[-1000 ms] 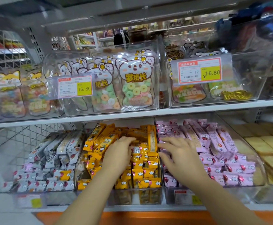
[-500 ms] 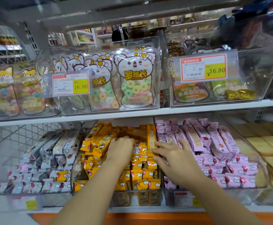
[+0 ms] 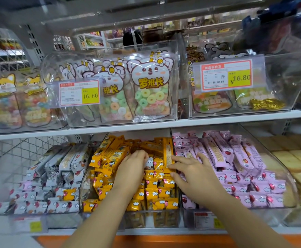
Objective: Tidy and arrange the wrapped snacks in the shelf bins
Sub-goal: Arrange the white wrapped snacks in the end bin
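Note:
The middle clear bin (image 3: 85, 183) on the lower shelf holds yellow wrapped snacks (image 3: 153, 192). My left hand (image 3: 131, 170) lies on that pile with its fingers curled over the left end of a grey-white wrapped snack (image 3: 149, 162) lying among the yellow ones. My right hand (image 3: 195, 173) is spread flat across the divider between the yellow bin and the pink one. Its fingertips touch an upright yellow bar (image 3: 168, 152), and its palm rests on pink wrapped snacks (image 3: 242, 158).
A bin of grey-white snacks (image 3: 56, 169), with some pink and yellow pieces mixed in, stands at the left. Pale biscuit packs (image 3: 296, 158) fill the bin at the right. The upper shelf (image 3: 164, 125) carries clear bins of gummy bags with price tags (image 3: 79, 93).
My right hand has slid left from the pink pile to the divider and the edge of the yellow bin. My left hand has stayed on the same spot.

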`<state>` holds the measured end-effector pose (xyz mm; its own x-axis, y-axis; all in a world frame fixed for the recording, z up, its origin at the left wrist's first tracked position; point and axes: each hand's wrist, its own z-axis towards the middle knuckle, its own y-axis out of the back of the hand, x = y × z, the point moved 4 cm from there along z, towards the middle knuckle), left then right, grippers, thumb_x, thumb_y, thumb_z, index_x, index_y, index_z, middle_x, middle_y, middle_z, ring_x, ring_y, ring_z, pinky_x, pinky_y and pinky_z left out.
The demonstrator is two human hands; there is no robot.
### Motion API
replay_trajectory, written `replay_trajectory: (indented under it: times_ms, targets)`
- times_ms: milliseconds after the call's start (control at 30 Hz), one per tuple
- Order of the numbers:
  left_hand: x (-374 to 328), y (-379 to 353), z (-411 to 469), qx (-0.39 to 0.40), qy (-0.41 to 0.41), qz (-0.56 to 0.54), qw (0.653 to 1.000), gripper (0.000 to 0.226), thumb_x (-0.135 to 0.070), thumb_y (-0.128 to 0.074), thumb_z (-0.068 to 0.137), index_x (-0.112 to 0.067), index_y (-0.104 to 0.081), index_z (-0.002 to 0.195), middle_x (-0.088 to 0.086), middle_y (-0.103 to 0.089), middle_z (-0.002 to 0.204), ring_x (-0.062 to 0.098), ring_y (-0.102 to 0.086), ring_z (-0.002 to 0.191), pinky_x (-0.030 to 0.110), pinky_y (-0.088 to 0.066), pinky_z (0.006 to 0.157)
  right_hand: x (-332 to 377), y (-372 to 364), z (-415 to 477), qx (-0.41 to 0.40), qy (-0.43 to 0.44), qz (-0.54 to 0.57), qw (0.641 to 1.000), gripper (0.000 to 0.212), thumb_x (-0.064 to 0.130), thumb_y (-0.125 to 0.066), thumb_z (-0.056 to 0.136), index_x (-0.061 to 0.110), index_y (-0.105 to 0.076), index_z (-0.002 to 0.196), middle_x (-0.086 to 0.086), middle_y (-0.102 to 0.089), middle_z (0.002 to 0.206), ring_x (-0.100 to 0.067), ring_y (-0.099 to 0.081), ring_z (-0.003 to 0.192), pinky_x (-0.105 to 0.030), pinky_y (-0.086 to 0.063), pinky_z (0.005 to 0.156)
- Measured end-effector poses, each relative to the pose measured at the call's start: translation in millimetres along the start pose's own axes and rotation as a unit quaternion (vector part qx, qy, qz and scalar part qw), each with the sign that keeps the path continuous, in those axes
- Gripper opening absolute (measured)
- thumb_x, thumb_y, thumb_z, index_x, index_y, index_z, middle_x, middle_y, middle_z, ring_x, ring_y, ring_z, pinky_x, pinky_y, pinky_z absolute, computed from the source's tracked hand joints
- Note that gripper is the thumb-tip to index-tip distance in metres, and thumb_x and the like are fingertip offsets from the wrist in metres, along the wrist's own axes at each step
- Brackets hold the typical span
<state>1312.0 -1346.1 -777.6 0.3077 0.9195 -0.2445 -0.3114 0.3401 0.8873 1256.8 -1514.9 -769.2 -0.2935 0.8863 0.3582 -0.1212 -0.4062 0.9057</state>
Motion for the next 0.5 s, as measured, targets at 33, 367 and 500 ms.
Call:
replay_trajectory:
  times_ms: [33,367,500]
  targets:
    - [0.0,0.1,0.1,-0.001,-0.002,0.003,1.000,0.015,-0.016,-0.037,0.101,-0.021,-0.050,0.107,-0.005,-0.056,0.112,0.016,-0.052,0.097,0.023,-0.035,0.071,0.1,0.1,0.1,0.001,-0.001,0.000,1.000,0.034,0.043,-0.038,0.098,0.041,-0.051,0.129,0.024,-0.032,0.147,-0.002,-0.035,0.133,-0.041,0.005,0.116]
    - [-6.8,-0.5,11.8,0.050,0.025,0.068,0.996,0.042,0.003,-0.040,0.093,-0.019,-0.036,0.128,0.006,-0.046,0.131,0.031,-0.058,0.105,0.035,-0.047,0.080,1.9,1.3,-0.9,0.009,-0.004,-0.001,1.000,0.035,0.042,-0.037,0.098,0.040,-0.051,0.130,0.023,-0.030,0.148,-0.002,-0.033,0.133,-0.041,0.006,0.116]
    - [-4.9,1.2,11.5,0.040,0.038,0.040,0.998,0.033,-0.003,-0.038,0.097,-0.018,-0.036,0.126,0.007,-0.048,0.126,0.031,-0.059,0.100,0.039,-0.048,0.077,1.3,1.1,-0.7,0.010,-0.004,-0.003,1.000,0.036,0.044,-0.035,0.098,0.040,-0.050,0.130,0.024,-0.030,0.148,-0.002,-0.034,0.133,-0.041,0.005,0.116]
